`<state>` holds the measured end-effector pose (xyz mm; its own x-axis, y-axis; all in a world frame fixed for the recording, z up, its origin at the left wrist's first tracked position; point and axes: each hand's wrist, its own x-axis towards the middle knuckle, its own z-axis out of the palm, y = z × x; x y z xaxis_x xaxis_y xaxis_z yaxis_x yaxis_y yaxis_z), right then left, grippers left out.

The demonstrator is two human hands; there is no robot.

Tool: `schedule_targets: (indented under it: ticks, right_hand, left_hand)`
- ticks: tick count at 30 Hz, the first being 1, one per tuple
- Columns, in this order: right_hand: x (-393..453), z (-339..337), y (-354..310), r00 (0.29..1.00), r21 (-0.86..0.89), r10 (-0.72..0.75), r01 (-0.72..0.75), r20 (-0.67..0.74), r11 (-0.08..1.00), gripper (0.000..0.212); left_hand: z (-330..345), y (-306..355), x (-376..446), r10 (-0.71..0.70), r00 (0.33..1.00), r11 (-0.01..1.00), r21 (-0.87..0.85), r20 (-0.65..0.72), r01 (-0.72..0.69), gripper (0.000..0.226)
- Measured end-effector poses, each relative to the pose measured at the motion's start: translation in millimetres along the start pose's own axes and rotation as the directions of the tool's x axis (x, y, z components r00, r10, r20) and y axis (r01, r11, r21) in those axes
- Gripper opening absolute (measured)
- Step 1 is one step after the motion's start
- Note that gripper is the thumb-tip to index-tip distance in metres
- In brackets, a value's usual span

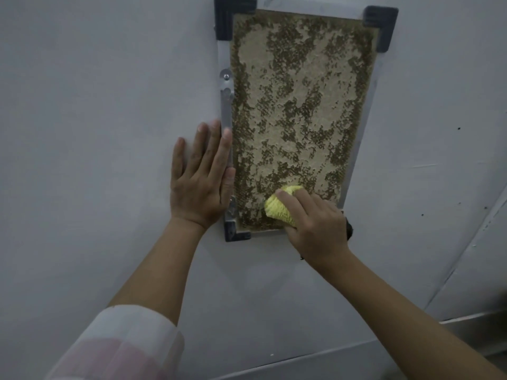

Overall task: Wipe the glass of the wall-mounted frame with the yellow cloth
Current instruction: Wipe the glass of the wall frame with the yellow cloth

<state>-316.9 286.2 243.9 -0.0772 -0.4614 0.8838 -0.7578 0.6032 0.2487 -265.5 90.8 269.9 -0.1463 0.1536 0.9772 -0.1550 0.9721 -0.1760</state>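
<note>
Wiping step is in progress. The right hand [315, 223] has its fingers curled around the bunched yellow cloth [279, 208], pressing it on the glass [299, 105] at the bottom of the wall-mounted frame [226, 105]. The left hand [200, 182] lies flat and open, holding nothing, on the wall [96, 119] with its fingers along the frame's left rail, likely steadying it. Glass looks mottled; whether that is dirt or the backing pattern can't be told. Next move probably calls for strokes up across the upper glass.
</note>
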Motion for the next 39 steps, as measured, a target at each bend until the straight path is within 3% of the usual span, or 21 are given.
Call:
schedule_targets:
  ticks: [3, 8, 12, 17, 25, 29, 36, 39]
  right_hand:
    - [-6.9, -1.6, 7.0, 0.999, -0.019, -0.044, 0.045, 0.032, 0.999, 0.036]
    - [3.2, -3.8, -1.4, 1.0, 0.02, -0.001, 0.001, -0.002, 1.0, 0.041]
    - [15.7, 1.4, -16.8, 0.999, 0.005, -0.027, 0.028, -0.029, 1.0, 0.029]
    - [-9.1, 5.4, -9.8, 0.985, -0.011, -0.148, 0.15, 0.084, 0.989, 0.027]
    - [14.0, -4.5, -8.3, 1.0, 0.076, -0.01, 0.008, 0.022, 0.997, 0.042]
    - [8.3, 6.1, -21.8, 0.992, 0.066, -0.12, 0.117, 0.042, 0.991, 0.028]
    - [-8.5, 6.8, -15.0, 0.965, 0.046, -0.227, 0.223, 0.128, 0.974, 0.028]
    - [0.5, -4.0, -11.4, 0.986, 0.107, -0.15, 0.142, 0.072, 0.984, 0.035]
  left_hand:
    - [0.0, 0.0, -0.3, 0.006, 1.0, 1.0, 0.006, -0.007, -0.006, 0.048]
    - [-2.7, 1.4, -0.7, -0.004, 1.0, 1.0, 0.005, 0.009, 0.004, 0.048]
    - [-2.6, 1.5, -0.4, -0.006, 1.0, 1.0, 0.016, 0.024, 0.006, 0.048]
    - [-3.4, 0.6, 0.7, 0.013, 1.0, 0.999, 0.036, 0.024, -0.014, 0.048]
    - [-4.9, 3.1, -0.6, 0.025, 1.0, 0.999, 0.035, 0.013, -0.026, 0.048]
    - [-2.8, 2.2, 0.2, 0.028, 0.999, 0.998, 0.048, 0.017, -0.029, 0.047]
    - [-3.7, 2.2, 0.3, 0.0, 0.999, 0.999, 0.045, 0.037, -0.001, 0.048]
    - [-3.7, 2.4, -1.0, 0.001, 0.999, 0.999, 0.039, 0.046, -0.003, 0.049]
